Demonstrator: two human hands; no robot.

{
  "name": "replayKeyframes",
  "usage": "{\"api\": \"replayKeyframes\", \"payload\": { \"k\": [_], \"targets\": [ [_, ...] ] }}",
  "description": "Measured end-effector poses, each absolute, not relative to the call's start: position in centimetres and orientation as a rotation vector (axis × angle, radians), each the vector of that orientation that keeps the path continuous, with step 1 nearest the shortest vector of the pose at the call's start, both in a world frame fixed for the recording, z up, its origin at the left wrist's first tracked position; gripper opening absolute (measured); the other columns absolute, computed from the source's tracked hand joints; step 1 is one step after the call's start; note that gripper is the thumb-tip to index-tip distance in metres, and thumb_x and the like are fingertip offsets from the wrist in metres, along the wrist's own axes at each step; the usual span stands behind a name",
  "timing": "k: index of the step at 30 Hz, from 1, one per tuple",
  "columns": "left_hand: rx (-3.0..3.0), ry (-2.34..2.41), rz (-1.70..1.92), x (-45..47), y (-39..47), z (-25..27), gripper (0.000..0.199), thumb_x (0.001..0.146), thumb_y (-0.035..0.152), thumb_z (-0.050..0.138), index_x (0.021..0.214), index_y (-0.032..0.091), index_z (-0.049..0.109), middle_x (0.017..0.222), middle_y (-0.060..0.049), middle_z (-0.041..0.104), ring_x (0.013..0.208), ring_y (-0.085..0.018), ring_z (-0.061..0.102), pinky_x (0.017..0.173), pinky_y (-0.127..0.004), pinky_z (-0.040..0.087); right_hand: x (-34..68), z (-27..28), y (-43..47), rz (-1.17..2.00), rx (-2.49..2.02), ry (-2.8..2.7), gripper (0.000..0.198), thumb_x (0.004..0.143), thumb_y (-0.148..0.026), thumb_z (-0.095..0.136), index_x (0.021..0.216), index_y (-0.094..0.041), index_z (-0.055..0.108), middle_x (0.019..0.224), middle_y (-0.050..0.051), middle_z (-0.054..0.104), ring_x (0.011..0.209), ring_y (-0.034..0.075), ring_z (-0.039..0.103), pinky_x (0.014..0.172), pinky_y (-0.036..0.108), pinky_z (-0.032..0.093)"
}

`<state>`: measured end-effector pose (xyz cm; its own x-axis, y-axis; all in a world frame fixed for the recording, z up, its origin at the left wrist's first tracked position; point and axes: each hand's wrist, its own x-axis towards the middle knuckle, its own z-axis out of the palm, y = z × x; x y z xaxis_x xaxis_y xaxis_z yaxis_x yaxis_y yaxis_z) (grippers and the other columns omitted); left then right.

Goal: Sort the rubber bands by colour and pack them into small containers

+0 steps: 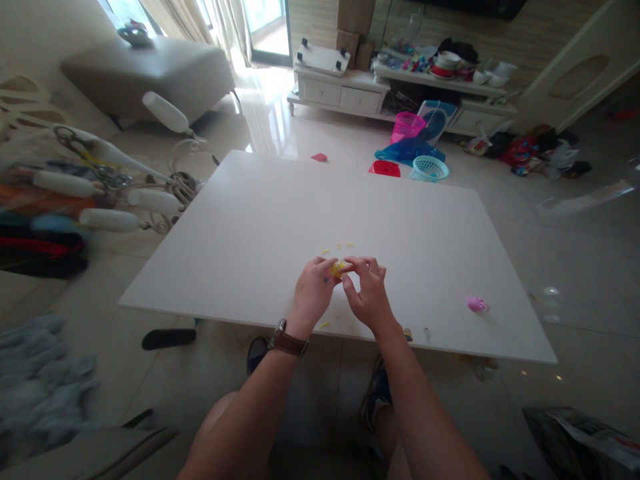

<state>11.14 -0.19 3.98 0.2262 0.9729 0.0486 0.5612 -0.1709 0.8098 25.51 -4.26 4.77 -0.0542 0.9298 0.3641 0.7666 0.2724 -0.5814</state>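
Observation:
Between my two hands is a small yellow toy (339, 268), partly covered by the fingers, so its exact kind does not show. My left hand (315, 288) is closed around its left side. From the right, my right hand (367, 287) reaches over with thumb and forefinger bent at the toy; whether they press on it is too small to tell. Several small yellow pieces lie on the white table around the hands, among them one piece (349, 245) just beyond them and another piece (325, 325) by the near edge.
A pink toy (477, 305) lies on the white table (250, 220) at the right. Near the front edge are a small colourful figure (409, 334) and a clear piece (427, 335). Baskets (429, 168) stand on the floor beyond. A lamp (165, 112) with white shades stands left.

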Motion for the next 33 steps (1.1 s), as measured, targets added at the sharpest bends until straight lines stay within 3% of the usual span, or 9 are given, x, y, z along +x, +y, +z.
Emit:
{"api": "replayKeyframes", "payload": {
  "k": [7, 12, 15, 20, 28, 33],
  "targets": [
    [1.79, 1.439, 0.797, 11.2, -0.1, 4.0, 0.035, 0.086, 0.012, 0.072, 0.118, 0.025, 0.075, 0.109, -0.006, 0.072, 0.101, -0.021, 0.068, 0.092, -0.033, 0.052, 25.6, 4.9, -4.5, 0.219, -1.484, -1.77, 0.023, 0.097, -0.023, 0.051, 0.119, -0.025, 0.059, 0.109, 0.008, 0.072, 0.111, 0.026, 0.06, 0.097, 0.043, 0.04],
    [1.785, 1.518, 0.796, 10.6, 0.2, 4.1, 0.036, 0.082, 0.012, 0.075, 0.116, 0.025, 0.075, 0.108, -0.005, 0.072, 0.098, -0.021, 0.067, 0.089, -0.033, 0.051, 26.3, 4.0, -4.0, 0.141, -1.571, -1.587, 0.018, 0.092, -0.018, 0.051, 0.106, -0.022, 0.061, 0.1, 0.009, 0.065, 0.095, 0.024, 0.061, 0.086, 0.038, 0.047],
    [1.787, 1.601, 0.812, 10.1, 0.4, 4.2, 0.034, 0.083, 0.015, 0.075, 0.115, 0.025, 0.075, 0.105, -0.005, 0.072, 0.096, -0.022, 0.067, 0.085, -0.032, 0.051, 26.8, 2.4, -3.9, 0.347, -1.829, -1.701, 0.017, 0.084, -0.01, 0.055, 0.095, -0.021, 0.064, 0.091, 0.005, 0.066, 0.084, 0.021, 0.061, 0.078, 0.033, 0.047],
    [1.781, 1.675, 0.813, 9.7, 0.7, 4.0, 0.031, 0.083, 0.018, 0.075, 0.114, 0.025, 0.074, 0.106, -0.005, 0.071, 0.097, -0.023, 0.067, 0.084, -0.033, 0.051, 25.4, -0.3, -4.8, 1.016, -1.969, -2.215, 0.02, 0.071, -0.007, 0.075, 0.085, -0.022, 0.073, 0.09, 0.003, 0.073, 0.083, 0.019, 0.066, 0.072, 0.028, 0.044],
    [1.774, 1.661, 0.813, 9.5, 0.8, 4.0, 0.033, 0.084, 0.018, 0.075, 0.116, 0.025, 0.074, 0.11, -0.005, 0.071, 0.1, -0.024, 0.067, 0.085, -0.034, 0.051, 22.2, -1.2, -5.2, 0.928, -2.034, -2.447, 0.015, 0.08, -0.007, 0.068, 0.081, -0.02, 0.075, 0.096, 0.01, 0.077, 0.084, 0.023, 0.071, 0.068, 0.029, 0.044],
    [1.774, 1.672, 0.804, 9.2, 0.8, 4.1, 0.034, 0.083, 0.017, 0.075, 0.116, 0.025, 0.074, 0.109, -0.005, 0.07, 0.099, -0.023, 0.066, 0.085, -0.034, 0.051, 22.2, -1.1, -5.0, 0.909, -1.988, -2.432, 0.012, 0.081, -0.009, 0.067, 0.077, -0.02, 0.071, 0.09, 0.01, 0.076, 0.079, 0.023, 0.07, 0.066, 0.029, 0.042]
  ]
}}
